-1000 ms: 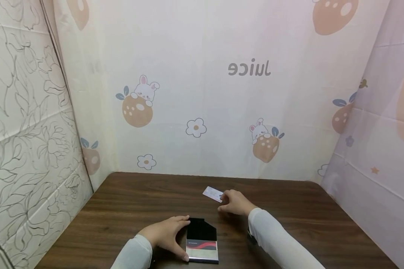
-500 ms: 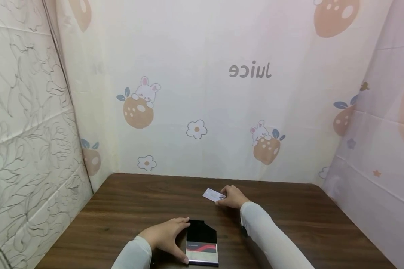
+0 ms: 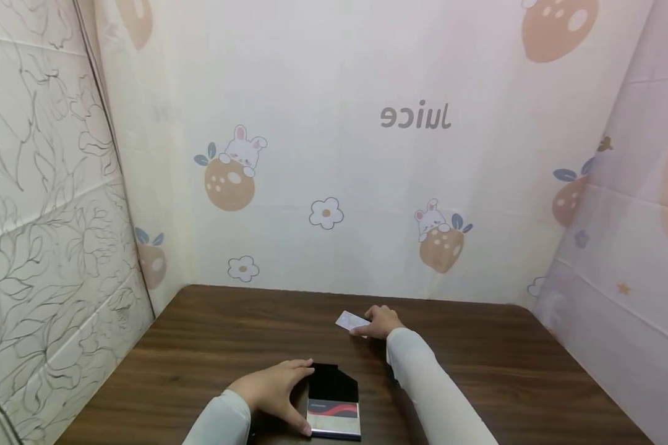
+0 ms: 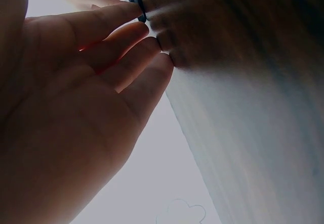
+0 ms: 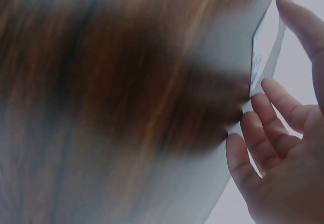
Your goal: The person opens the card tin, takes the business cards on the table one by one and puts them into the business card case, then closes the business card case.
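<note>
An open card case (image 3: pixel 334 405) lies near the front of the table, its black flap folded back and a card with a red wave showing inside. My left hand (image 3: pixel 271 390) rests at its left side, index fingertip by the flap's corner and thumb at the near corner. Its other fingers (image 4: pixel 136 77) are straight in the left wrist view, tips on the table. Farther back, a white card (image 3: pixel 349 320) lies flat. My right hand (image 3: pixel 383 322) reaches over its right end, thumb at the near edge. In the right wrist view, the thumb and fingers (image 5: pixel 263 143) spread around the card.
The brown wooden table (image 3: pixel 228 327) runs back to a printed curtain (image 3: pixel 334 154) with rabbits and fruit. A curtain with line-drawn flowers (image 3: pixel 50 204) hangs on the left, and another printed one (image 3: pixel 618 247) on the right.
My right hand has moved slightly left over the white card, its thumb coming to the near edge. The left hand and the card case have stayed in place.
</note>
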The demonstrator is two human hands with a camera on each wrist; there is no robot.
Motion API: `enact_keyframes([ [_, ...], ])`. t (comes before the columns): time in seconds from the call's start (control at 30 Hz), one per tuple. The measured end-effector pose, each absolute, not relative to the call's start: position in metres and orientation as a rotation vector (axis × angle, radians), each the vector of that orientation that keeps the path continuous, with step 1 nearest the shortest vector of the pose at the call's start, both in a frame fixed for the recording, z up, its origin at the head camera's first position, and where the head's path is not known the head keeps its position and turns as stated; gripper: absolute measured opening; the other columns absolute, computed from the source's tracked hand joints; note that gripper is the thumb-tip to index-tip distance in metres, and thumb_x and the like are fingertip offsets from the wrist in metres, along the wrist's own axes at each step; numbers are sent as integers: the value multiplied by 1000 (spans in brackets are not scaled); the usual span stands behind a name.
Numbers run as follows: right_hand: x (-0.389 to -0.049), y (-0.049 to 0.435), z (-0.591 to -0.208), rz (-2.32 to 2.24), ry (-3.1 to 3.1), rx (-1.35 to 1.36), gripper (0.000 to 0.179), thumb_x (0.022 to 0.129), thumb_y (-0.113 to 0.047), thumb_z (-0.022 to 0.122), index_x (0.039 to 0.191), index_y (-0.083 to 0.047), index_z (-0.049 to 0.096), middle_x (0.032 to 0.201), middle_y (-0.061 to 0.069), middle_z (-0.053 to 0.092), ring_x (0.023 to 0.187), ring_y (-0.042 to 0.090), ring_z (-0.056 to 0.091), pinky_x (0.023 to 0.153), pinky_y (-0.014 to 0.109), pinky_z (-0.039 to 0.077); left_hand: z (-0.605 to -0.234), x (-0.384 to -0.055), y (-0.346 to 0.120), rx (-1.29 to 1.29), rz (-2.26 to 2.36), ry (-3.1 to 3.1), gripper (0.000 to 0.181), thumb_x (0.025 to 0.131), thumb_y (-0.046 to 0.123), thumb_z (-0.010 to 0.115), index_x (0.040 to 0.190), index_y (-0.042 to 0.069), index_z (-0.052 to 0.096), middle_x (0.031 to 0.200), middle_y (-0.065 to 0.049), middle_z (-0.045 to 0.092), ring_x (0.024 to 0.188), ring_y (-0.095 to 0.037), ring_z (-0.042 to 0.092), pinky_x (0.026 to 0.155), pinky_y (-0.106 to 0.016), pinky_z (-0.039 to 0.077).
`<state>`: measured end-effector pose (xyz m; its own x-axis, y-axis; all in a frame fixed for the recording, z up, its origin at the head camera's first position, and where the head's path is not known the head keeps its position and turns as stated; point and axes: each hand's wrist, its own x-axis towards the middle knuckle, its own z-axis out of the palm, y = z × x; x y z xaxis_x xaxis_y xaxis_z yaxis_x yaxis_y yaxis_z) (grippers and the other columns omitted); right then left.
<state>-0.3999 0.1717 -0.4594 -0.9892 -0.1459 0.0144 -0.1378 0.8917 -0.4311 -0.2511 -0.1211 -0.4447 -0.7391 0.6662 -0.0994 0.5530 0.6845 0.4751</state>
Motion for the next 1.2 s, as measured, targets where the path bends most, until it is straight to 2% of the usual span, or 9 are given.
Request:
enact_keyframes([
  [0.3, -401, 159, -456, -654, 3043, -169, 54, 76, -47, 86, 112, -7, 73, 105, 11, 60, 93, 28, 52, 83, 47, 48, -442, -250, -121, 967, 611, 2651, 99, 70, 54, 88, 147, 6, 48, 158, -7, 37, 143, -27, 35, 112, -44, 36],
  [0.47, -408, 155, -455, -650, 2991, -140, 47, 77, -42, 86, 107, -7, 76, 104, 12, 58, 97, 29, 49, 86, 47, 46, -443, -250, -122, 970, 619, 2646, 100, 70, 54, 87, 147, 5, 48, 158, -8, 37, 143, -28, 35, 112, -44, 36],
  [0.57, -409, 153, -454, -675, 2966, -129, 47, 77, -39, 86, 107, -5, 75, 107, 14, 57, 99, 31, 50, 89, 48, 45, -443, -250, -123, 971, 617, 2647, 100, 70, 54, 88, 147, 5, 48, 158, -9, 37, 143, -29, 35, 112, -44, 36],
  [0.73, -408, 152, -453, -709, 2975, -102, 59, 77, -38, 88, 118, 0, 68, 112, 15, 61, 102, 33, 55, 92, 49, 47, -442, -251, -123, 971, 625, 2647, 99, 71, 53, 88, 148, 5, 47, 158, -9, 37, 143, -29, 34, 112, -44, 36],
  [0.8, -408, 152, -452, -684, 2976, -110, 56, 77, -38, 87, 115, -1, 69, 109, 13, 63, 99, 31, 56, 90, 47, 48, -442, -250, -122, 971, 626, 2641, 100, 71, 54, 87, 148, 5, 47, 158, -9, 36, 143, -29, 34, 112, -45, 36],
  [0.87, -408, 153, -453, -661, 2972, -112, 49, 76, -40, 87, 105, -3, 74, 102, 11, 64, 93, 29, 55, 86, 45, 49, -442, -250, -122, 972, 624, 2637, 99, 71, 54, 87, 148, 5, 48, 158, -9, 36, 143, -29, 34, 112, -45, 36],
  [0.97, -408, 155, -454, -630, 2970, -119, 39, 77, -42, 86, 90, -7, 76, 92, 9, 61, 88, 26, 51, 80, 41, 47, -441, -249, -122, 976, 618, 2640, 98, 71, 52, 88, 147, 5, 48, 158, -9, 37, 143, -28, 35, 112, -45, 37],
  [1.03, -408, 156, -455, -635, 2965, -102, 38, 77, -43, 86, 87, -8, 75, 92, 9, 59, 88, 26, 49, 79, 41, 46, -441, -249, -122, 975, 619, 2641, 98, 71, 52, 88, 147, 5, 48, 157, -8, 37, 143, -28, 35, 112, -45, 37],
  [1.2, -405, 158, -453, -673, 2935, -45, 46, 77, -42, 86, 98, -3, 74, 98, 13, 58, 90, 28, 51, 81, 43, 48, -441, -249, -120, 976, 624, 2631, 98, 71, 53, 87, 147, 5, 48, 158, -9, 37, 143, -28, 35, 112, -45, 36],
])
